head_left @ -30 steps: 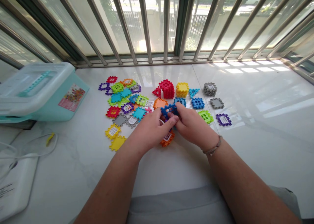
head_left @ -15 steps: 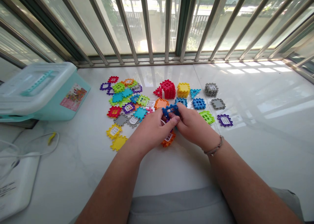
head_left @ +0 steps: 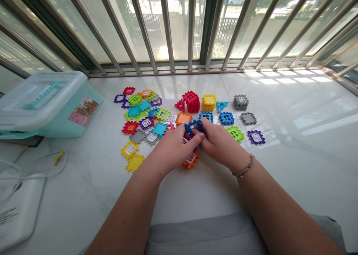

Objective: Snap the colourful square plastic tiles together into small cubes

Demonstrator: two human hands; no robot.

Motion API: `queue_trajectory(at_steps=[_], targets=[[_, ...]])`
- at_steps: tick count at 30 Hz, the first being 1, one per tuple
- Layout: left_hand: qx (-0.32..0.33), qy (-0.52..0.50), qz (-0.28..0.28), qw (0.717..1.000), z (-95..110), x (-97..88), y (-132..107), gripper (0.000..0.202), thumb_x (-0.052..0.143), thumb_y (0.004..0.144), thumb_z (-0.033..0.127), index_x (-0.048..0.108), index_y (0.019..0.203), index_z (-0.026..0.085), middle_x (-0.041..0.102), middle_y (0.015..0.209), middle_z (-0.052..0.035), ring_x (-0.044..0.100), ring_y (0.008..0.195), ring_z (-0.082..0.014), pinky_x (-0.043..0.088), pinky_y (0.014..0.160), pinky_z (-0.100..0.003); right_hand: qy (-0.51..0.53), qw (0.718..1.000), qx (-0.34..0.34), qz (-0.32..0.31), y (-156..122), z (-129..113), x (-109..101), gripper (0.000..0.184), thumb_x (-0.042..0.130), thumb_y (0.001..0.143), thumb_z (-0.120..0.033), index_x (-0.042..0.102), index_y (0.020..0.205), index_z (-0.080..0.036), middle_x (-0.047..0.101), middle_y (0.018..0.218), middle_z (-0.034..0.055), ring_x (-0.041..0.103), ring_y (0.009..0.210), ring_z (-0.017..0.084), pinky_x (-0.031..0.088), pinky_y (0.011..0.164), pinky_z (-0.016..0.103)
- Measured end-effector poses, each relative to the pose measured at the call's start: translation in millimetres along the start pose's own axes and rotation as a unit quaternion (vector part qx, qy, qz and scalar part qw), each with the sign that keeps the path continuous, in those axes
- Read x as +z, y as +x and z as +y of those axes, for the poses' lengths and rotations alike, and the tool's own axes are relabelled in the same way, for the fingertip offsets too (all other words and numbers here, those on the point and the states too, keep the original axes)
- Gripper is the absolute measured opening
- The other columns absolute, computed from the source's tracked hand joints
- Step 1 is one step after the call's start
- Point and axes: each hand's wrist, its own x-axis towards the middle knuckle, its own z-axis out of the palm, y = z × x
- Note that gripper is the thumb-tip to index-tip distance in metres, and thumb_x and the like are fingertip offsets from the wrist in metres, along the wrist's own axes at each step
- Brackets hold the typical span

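Note:
Both hands meet over the middle of the white surface around a dark blue building tile [head_left: 194,126] with window-like openings. My left hand [head_left: 179,145] grips its left side, thumb stretched across toward the right. Closed on its right side is my right hand [head_left: 216,137], with a braided bracelet at the wrist. The fingers hide part of the tile. Just below the hands lies an orange stack of tiles [head_left: 191,160]. Behind them are an orange tile [head_left: 184,118] and a blue tile [head_left: 206,116]; a lime green tile [head_left: 235,134] lies right of my right hand.
A loose spread of coloured tiles [head_left: 145,122] covers the left. Red [head_left: 191,101], yellow [head_left: 209,102] and grey stacks [head_left: 241,102] stand toward the barred window. A purple tile [head_left: 256,137] lies at right. At far left are a lidded turquoise box [head_left: 56,109] and a white cable [head_left: 65,161].
The hands and the blue tile stay almost in place, with only a very slight shift. The tiles on the surface look the same. Outside the window, cars have moved.

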Motion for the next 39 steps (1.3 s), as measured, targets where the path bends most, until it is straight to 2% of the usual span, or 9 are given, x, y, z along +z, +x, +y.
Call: queue_trajectory(at_steps=[9, 18, 28, 39], targets=[[-0.018, -0.01, -0.027, 0.999, -0.8, 0.3, 0.7, 0.053, 0.057, 0.1, 0.075, 0.068, 0.107, 0.024, 0.081, 0.108, -0.0089, 0.072, 0.094, -0.0305, 0.047, 0.073, -0.038, -0.014, 1.0, 0.004, -0.013, 0.7, 0.4, 0.0, 0.022, 0.051, 0.109, -0.038, 0.04, 0.093, -0.028, 0.064, 0.079, 0.0025, 0.052, 0.064, 0.021, 0.028, 0.062, 0.032], [-0.02, -0.014, -0.04, 0.999, -1.9, 1.2, 1.1, 0.05, 0.055, 0.102, 0.073, 0.068, 0.109, 0.025, 0.081, 0.114, -0.0082, 0.074, 0.102, -0.032, 0.049, 0.079, -0.04, -0.016, 1.0, 0.006, -0.016, 0.5, 1.2, -0.2, 0.018, 0.05, 0.108, -0.038, 0.047, 0.094, -0.027, 0.067, 0.081, 0.0041, 0.056, 0.068, 0.023, 0.031, 0.064, 0.032], [0.004, -0.018, -0.007, 1.0, 0.2, 0.1, 0.5, 0.051, 0.059, 0.1, 0.073, 0.068, 0.102, 0.023, 0.079, 0.098, -0.0064, 0.07, 0.085, -0.0266, 0.044, 0.068, -0.036, 0.006, 1.0, -0.016, 0.012, 0.6, 1.1, -0.2, 0.027, 0.05, 0.11, -0.041, 0.037, 0.089, -0.028, 0.061, 0.075, 0.0009, 0.052, 0.063, 0.02, 0.029, 0.064, 0.032], [0.024, -0.022, 0.01, 0.999, 1.4, -1.6, -0.1, 0.05, 0.061, 0.099, 0.073, 0.07, 0.101, 0.023, 0.076, 0.089, -0.0028, 0.066, 0.078, -0.0235, 0.042, 0.064, -0.033, 0.01, 0.999, -0.031, 0.041, 0.1, 1.9, -0.4, 0.025, 0.051, 0.111, -0.041, 0.043, 0.09, -0.028, 0.062, 0.074, 0.0005, 0.05, 0.061, 0.02, 0.031, 0.063, 0.031]])
